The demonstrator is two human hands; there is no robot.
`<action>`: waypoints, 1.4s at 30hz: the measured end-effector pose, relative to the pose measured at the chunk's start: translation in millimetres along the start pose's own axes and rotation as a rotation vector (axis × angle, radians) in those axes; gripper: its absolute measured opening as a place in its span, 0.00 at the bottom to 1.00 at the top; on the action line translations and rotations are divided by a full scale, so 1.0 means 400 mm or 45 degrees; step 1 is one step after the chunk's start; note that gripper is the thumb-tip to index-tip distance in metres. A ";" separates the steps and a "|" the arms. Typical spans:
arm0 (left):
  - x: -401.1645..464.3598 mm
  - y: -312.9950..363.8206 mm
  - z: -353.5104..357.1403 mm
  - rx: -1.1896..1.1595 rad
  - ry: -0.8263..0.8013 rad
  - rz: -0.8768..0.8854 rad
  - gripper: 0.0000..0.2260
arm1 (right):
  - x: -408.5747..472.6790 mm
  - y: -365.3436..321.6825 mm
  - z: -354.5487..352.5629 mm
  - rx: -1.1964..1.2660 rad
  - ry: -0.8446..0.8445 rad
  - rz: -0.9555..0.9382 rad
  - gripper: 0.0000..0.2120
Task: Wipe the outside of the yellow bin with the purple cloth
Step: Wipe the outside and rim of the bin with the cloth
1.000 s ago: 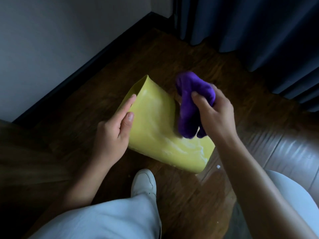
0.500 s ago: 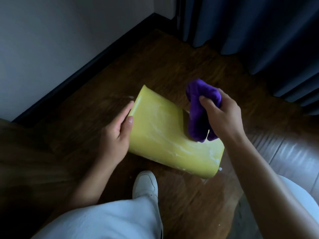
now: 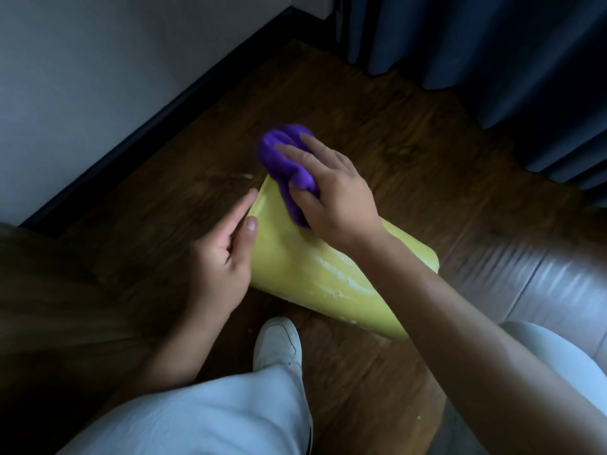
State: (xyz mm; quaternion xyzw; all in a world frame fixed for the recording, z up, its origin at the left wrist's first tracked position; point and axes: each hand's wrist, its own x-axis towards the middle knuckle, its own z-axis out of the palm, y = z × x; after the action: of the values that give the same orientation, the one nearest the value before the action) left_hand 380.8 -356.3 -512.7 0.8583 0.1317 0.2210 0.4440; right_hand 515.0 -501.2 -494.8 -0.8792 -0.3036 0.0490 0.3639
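Note:
The yellow bin (image 3: 295, 267) lies tipped on its side above the wooden floor, its broad wall facing up with wet streaks on it. My left hand (image 3: 223, 254) grips its left edge, thumb on the top face. My right hand (image 3: 331, 192) presses the bunched purple cloth (image 3: 285, 159) flat against the bin's far upper corner, fingers spread over the cloth. My right forearm crosses over and hides the bin's right part.
A white wall with a dark skirting board (image 3: 157, 123) runs along the left. Dark blue curtains (image 3: 492, 54) hang at the back right. A brown leather seat (image 3: 538, 284) is at the right. My white shoe (image 3: 279, 343) stands just under the bin.
My right hand has slid the cloth from the bin's right side up and left to its far corner. The bin has tilted a little; my left hand keeps its grip.

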 end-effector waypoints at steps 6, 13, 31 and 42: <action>0.004 -0.002 0.008 0.013 0.022 0.065 0.16 | -0.065 0.052 0.009 -0.112 0.153 -0.009 0.22; 0.011 0.001 0.010 0.010 0.038 0.058 0.15 | -0.179 0.186 -0.010 -0.098 0.306 0.259 0.19; 0.067 0.043 -0.016 -0.008 -0.020 -0.238 0.15 | -0.229 0.316 -0.070 0.032 0.634 0.869 0.20; 0.062 0.042 0.009 -0.012 -0.007 -0.138 0.16 | -0.080 -0.069 0.047 -0.125 0.392 0.024 0.29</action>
State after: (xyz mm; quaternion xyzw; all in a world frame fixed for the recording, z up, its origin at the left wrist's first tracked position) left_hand 404.7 -357.7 -494.1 0.8484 0.1758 0.1950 0.4597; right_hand 469.3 -492.7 -494.4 -0.8958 -0.2381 -0.0976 0.3624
